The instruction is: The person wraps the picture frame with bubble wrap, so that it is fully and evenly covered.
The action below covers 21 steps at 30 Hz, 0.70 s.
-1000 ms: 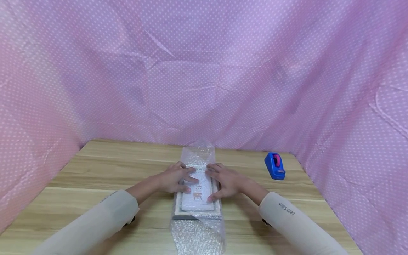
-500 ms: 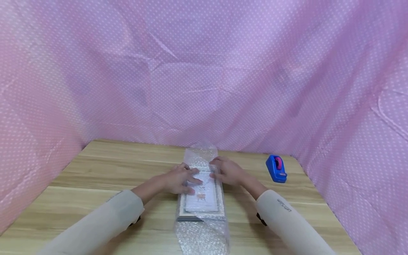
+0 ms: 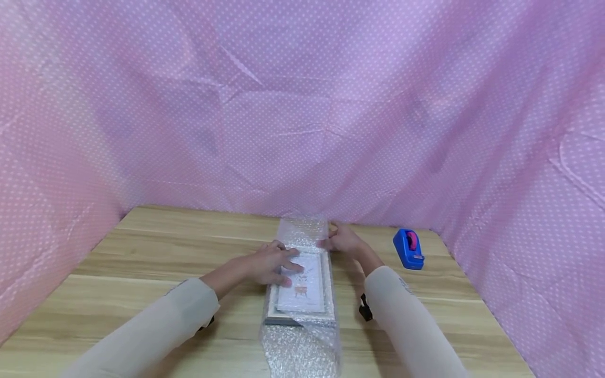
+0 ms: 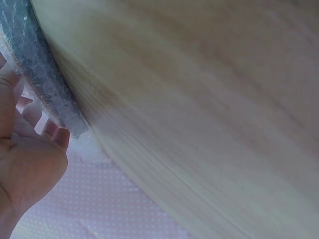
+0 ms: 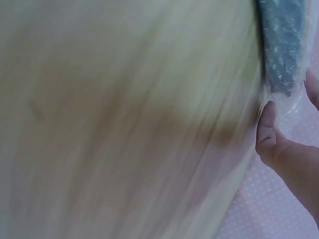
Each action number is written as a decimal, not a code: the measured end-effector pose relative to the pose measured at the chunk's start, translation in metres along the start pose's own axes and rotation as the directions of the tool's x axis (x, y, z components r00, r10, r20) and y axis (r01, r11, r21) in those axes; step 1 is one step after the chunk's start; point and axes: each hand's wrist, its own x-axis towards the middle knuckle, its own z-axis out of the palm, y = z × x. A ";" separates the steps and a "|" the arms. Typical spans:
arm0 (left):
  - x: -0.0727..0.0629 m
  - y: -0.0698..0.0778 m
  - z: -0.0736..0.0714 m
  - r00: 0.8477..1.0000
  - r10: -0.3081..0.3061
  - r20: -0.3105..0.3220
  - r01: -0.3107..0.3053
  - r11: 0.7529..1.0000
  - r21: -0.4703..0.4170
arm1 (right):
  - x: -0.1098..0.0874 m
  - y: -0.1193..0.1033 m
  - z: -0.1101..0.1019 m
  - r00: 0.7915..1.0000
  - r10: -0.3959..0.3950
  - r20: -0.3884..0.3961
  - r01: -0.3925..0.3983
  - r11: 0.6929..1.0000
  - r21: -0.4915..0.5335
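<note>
A picture frame [image 3: 302, 289] with a light border and a small orange chair print lies flat, covered in clear bubble wrap [image 3: 298, 346]. The wrap runs out past both its near and far ends. My left hand [image 3: 274, 263] rests on the frame's left side, fingers spread over the wrapped front. At the far right corner, my right hand [image 3: 346, 241] holds the edge of the wrap, thumb on top and fingers at the outer side. In the right wrist view, one finger [image 5: 267, 124] sits low against the wrap beside the frame's dark side [image 5: 284, 47].
A blue tape dispenser [image 3: 408, 249] with a pink roll stands on the wooden table [image 3: 189, 236], right of the frame. Behind the table's far edge hangs a pink dotted cloth [image 3: 302, 131], which also encloses both sides.
My right hand has slid away from me, off the frame's right side to the wrap beyond its far corner. My left hand has stayed on the frame.
</note>
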 end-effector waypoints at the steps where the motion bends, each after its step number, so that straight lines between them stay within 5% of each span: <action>1: 0.000 0.000 0.000 1.000 -0.001 0.003 0.001 1.000 -0.003 | 0.001 -0.001 0.000 1.000 0.017 -0.006 -0.016 1.000 0.020; 8: 0.000 0.000 -0.001 1.000 0.017 -0.002 -0.017 1.000 -0.003 | 0.007 0.001 0.001 0.999 0.013 -0.035 -0.012 0.999 0.035; 21: 0.000 0.003 0.001 1.000 -0.025 0.003 0.025 1.000 0.016 | -0.004 -0.022 0.002 0.973 -0.232 -0.003 0.229 0.962 -0.147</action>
